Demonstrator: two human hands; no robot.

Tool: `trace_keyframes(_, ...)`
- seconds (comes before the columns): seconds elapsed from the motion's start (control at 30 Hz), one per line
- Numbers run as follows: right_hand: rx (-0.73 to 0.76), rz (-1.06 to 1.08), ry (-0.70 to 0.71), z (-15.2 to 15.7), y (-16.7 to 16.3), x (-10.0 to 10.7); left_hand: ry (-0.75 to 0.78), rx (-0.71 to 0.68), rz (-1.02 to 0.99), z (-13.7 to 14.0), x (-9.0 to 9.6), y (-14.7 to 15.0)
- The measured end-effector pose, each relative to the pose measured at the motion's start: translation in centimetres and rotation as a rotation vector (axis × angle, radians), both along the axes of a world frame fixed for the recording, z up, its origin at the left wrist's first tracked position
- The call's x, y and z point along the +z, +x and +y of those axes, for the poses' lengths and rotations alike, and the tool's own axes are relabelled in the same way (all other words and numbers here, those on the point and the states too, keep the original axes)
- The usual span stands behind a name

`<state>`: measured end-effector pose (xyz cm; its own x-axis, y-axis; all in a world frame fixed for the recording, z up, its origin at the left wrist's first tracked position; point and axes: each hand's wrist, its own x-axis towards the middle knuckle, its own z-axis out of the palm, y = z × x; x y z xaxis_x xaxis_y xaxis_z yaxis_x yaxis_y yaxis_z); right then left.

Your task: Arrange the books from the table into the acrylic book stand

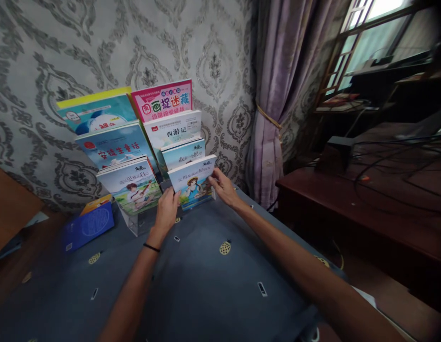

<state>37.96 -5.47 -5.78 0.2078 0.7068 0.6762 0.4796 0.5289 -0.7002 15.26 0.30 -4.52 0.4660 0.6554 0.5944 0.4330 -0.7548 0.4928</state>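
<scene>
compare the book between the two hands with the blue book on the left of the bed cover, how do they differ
Pose: the book between the hands stands leaning back, while the blue book lies flat.
Contact: the left hand and right hand hold the first; neither touches the blue book.
Cover: the first shows a figure in a hat; the blue book shows a pale round design.
Both have printing.

Patterned wallpaper point(220, 61) — mauve curtain point(279, 71) — window point(375, 35)
</scene>
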Motion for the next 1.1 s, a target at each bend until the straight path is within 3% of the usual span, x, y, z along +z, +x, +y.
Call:
trace_keyframes(0.2,-0.092,-0.087,-0.025,0.5,0.5,-0.7,-0.148,0.000,-0.017,0.2,-0.4,0.4)
trace_keyframes(0.3,-0.151,-0.142,-0.028,0.6,0.8,-1.3,-0.140,0.031,0.040,0.3,-0.6,0.5)
trace_keyframes(0.43,-0.201,-0.174,-0.042,0.6,1.0,-2.0,-0.003,0.183,0.274,-0.5,0.3,0.7)
trace_keyframes(0.63,-0.241,-0.170,-0.082,0.7,1.1,-2.6,0.070,0.414,0.622,-2.4,2.4,1.3)
trace_keyframes(0.77,-0.253,-0.167,-0.089,0.8,1.0,-2.7,0.073,0.430,0.692,-2.6,2.2,1.3)
trace_keyframes(0.93,-0.256,-0.185,-0.079,0.7,0.9,-2.7,-0.064,0.352,0.801,-2.4,1.1,1.0)
trace_keyframes(1.1,-0.267,-0.193,-0.058,0.7,0.9,-2.9,-0.080,0.390,0.757,-2.9,0.9,0.9)
